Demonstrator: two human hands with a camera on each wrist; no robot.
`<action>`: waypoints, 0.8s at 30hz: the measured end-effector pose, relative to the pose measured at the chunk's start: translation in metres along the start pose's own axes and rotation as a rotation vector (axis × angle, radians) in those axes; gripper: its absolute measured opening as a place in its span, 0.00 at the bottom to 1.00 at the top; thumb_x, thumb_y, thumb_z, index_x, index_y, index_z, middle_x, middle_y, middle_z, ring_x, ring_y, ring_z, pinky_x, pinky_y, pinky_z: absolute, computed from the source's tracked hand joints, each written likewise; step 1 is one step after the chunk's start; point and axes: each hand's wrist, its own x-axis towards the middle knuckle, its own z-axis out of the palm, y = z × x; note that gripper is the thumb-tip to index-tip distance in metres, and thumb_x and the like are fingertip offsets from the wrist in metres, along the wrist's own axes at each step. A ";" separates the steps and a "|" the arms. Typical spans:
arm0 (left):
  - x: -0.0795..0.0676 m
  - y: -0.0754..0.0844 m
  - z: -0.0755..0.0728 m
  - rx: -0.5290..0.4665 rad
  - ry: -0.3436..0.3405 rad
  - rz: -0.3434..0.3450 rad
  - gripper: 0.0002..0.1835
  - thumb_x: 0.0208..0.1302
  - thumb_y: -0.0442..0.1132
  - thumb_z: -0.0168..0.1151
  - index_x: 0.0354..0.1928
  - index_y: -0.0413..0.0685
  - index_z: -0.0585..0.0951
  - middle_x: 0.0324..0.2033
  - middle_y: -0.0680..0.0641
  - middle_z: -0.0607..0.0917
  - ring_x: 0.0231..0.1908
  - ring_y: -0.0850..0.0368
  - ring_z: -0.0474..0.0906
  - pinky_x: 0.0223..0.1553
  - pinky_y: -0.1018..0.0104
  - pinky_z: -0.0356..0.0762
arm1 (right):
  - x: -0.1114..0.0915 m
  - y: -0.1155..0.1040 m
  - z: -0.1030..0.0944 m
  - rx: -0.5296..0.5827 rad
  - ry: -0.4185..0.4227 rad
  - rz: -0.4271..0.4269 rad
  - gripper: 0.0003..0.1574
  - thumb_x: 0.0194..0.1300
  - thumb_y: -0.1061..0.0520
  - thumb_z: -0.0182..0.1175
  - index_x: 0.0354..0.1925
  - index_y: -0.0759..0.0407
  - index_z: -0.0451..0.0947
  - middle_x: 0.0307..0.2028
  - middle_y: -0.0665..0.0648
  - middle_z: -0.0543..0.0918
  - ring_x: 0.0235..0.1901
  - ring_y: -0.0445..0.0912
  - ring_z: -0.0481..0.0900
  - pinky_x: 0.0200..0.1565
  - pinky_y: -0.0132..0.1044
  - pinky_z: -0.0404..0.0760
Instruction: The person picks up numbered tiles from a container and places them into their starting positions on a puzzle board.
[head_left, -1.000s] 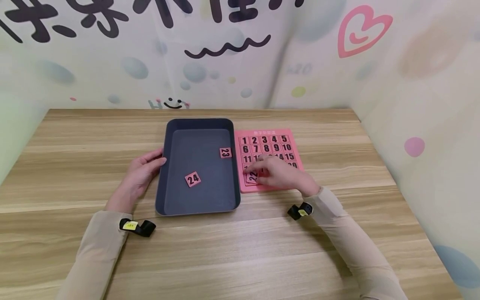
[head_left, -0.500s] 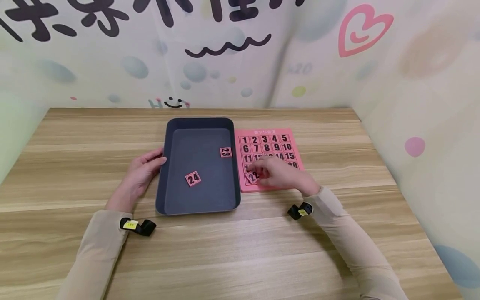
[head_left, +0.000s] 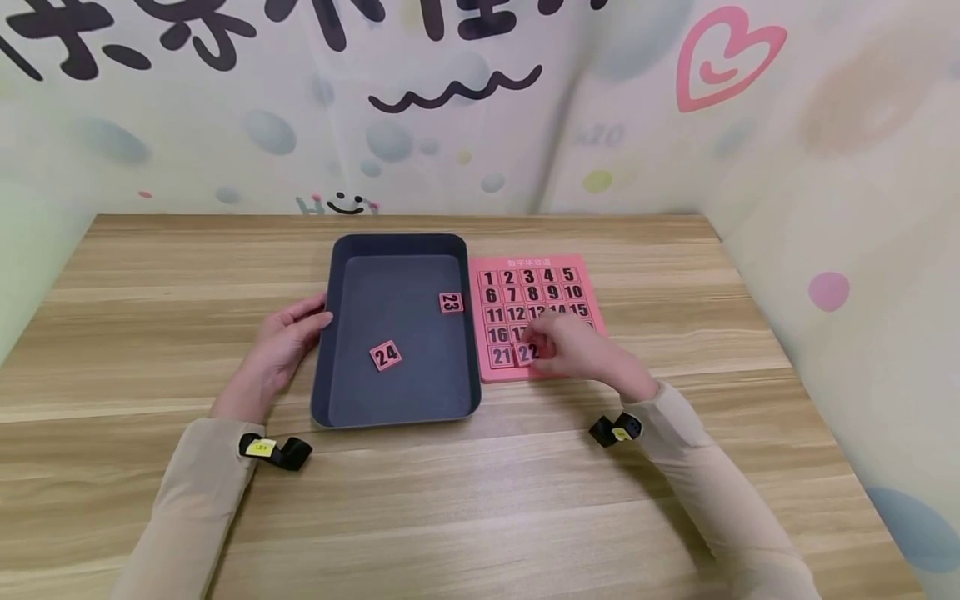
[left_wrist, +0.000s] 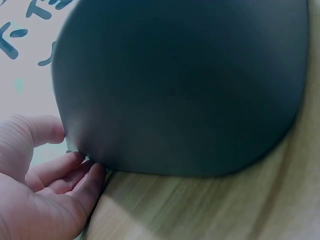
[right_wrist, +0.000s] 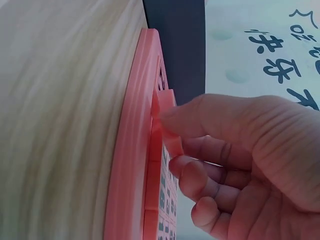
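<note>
My left hand (head_left: 281,346) holds the left side of a dark grey tray (head_left: 320,392), thumb and fingertips at its wall in the left wrist view. Inside the tray lie two pink number tiles, tile 24 (head_left: 386,356) askew and tile 23 (head_left: 451,302) turned sideways by the right wall. Right of it rests a pink number puzzle board (head_left: 528,262). My right hand (head_left: 581,346) pinches tile 22 (head_left: 527,353) between thumb and fingers at the bottom row, beside tile 21 (head_left: 501,357). The right wrist view shows the pinched tile tilted above its neighbours. The hand hides part of the lower rows.
The tray and board stand side by side on a wooden table (head_left: 450,517). A printed wall sheet (head_left: 465,158) rises behind the table and along its right side. Each wrist wears a black strap with a yellow label.
My right hand has shifted slightly right with tile 22, which turned upright and moved from over tile 21 to the spot beside it. Tile 21 now shows. The left hand has kept its place.
</note>
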 end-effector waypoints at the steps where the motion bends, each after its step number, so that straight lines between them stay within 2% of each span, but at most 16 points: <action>1: 0.000 0.000 0.000 0.003 -0.001 -0.001 0.36 0.64 0.34 0.59 0.70 0.35 0.55 0.69 0.45 0.59 0.49 0.70 0.71 0.46 0.82 0.70 | -0.001 0.000 0.000 -0.005 -0.001 0.000 0.17 0.45 0.63 0.71 0.37 0.64 0.80 0.25 0.52 0.77 0.25 0.44 0.71 0.29 0.33 0.73; 12: 0.001 0.001 0.000 0.028 -0.002 -0.017 0.35 0.65 0.35 0.58 0.70 0.37 0.55 0.70 0.43 0.56 0.57 0.64 0.65 0.48 0.81 0.69 | 0.003 -0.007 0.003 -0.010 0.001 0.038 0.16 0.41 0.64 0.72 0.33 0.65 0.79 0.23 0.53 0.78 0.24 0.42 0.72 0.29 0.32 0.75; 20: 0.001 0.000 -0.001 0.008 -0.008 0.006 0.37 0.64 0.35 0.60 0.70 0.35 0.55 0.70 0.42 0.56 0.52 0.69 0.69 0.47 0.82 0.69 | 0.004 -0.011 0.004 0.042 -0.009 0.118 0.13 0.45 0.69 0.69 0.33 0.67 0.79 0.27 0.56 0.82 0.27 0.46 0.78 0.33 0.34 0.80; 24: 0.001 0.000 -0.001 0.006 -0.007 0.010 0.37 0.63 0.35 0.60 0.69 0.34 0.55 0.70 0.44 0.58 0.50 0.70 0.70 0.47 0.82 0.70 | 0.004 -0.008 0.005 0.060 -0.006 0.124 0.08 0.48 0.69 0.68 0.28 0.64 0.78 0.25 0.56 0.82 0.27 0.45 0.79 0.32 0.33 0.81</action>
